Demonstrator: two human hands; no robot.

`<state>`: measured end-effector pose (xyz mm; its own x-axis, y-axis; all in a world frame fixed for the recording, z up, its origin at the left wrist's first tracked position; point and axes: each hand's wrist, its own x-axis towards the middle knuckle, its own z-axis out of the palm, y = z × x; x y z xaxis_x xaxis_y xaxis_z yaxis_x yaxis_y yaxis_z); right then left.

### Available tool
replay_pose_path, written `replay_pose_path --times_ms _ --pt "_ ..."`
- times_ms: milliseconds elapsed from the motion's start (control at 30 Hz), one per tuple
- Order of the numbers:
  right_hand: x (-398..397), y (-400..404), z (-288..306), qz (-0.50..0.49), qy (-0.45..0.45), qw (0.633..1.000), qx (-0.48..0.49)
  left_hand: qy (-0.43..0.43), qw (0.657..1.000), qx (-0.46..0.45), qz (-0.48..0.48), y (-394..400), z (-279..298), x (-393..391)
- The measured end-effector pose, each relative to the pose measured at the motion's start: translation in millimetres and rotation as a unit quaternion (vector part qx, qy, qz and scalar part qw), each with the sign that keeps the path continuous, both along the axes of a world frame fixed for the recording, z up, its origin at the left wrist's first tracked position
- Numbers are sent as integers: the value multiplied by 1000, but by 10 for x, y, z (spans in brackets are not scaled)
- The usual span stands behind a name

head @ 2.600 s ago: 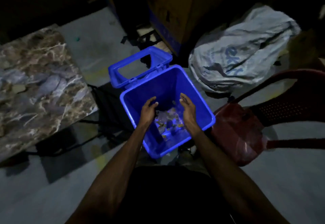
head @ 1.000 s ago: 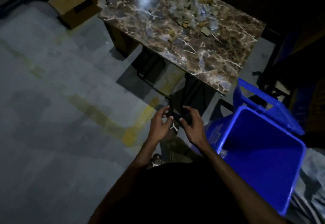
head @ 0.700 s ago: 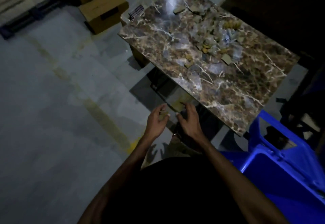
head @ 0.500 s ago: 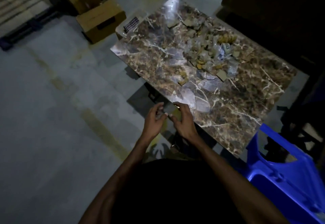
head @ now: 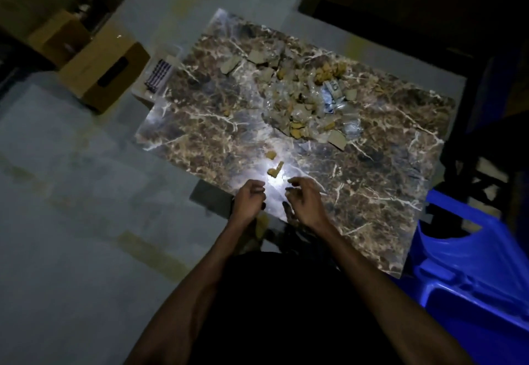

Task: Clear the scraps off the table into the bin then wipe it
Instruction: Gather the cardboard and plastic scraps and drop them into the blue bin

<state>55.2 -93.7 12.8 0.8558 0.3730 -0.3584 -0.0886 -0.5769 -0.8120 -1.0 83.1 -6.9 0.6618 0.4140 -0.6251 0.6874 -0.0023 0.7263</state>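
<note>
- Head view looked down on a marble-patterned table (head: pixel 357 192) in a dim room, with a bright glare on the near edge of its top.
- The left hand (head: pixel 248 200) hovered over the table's near edge, fingers loosely curled and holding nothing that could be seen.
- The right hand (head: pixel 305 202) was just beside it, a small gap between the two, fingers also loosely curled and empty as far as the blur allowed.
- Three small yellowish scraps (head: pixel 274 169) lay on the tabletop just beyond the fingertips, inside the glare, touching neither hand.
- A larger heap of scraps (head: pixel 309 101), with torn cardboard bits, clear plastic and yellow crumbs, sat on the far half of the table, well apart from both hands.
- The blue bin (head: pixel 469 284) stood on the floor at the table's right end, near the person's right arm, only partly in the picture.
- Two cardboard boxes (head: pixel 103 75) rested on the grey floor beyond the table's left end.
- A small white object with a dark grid (head: pixel 159 74) lay between the boxes and the table; what it was could not be told.
</note>
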Motion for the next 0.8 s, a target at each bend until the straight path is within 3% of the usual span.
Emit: replay_pose_path --times_ms 133,233,333,467,600,800 --pt "257 324 -362 78 64 988 -119 74 995 -62 -41 383 -282 427" --pt "451 641 -421 68 66 985 -142 65 990 -107 -66 723 -823 775" --pt "713 944 -364 44 56 987 -146 57 989 -125 -56 966 -939 1108" --pt "1062 1223 -307 -26 23 990 -137 61 989 -126 -55 1170 -444 1528" --pt "1213 1336 -246 -113 -7 989 -96 39 989 -112 -93 1327 -453 1831" --pt "1119 1218 -198 -329 -85 932 -124 -74 978 -7 -194 1260 -369 2257"
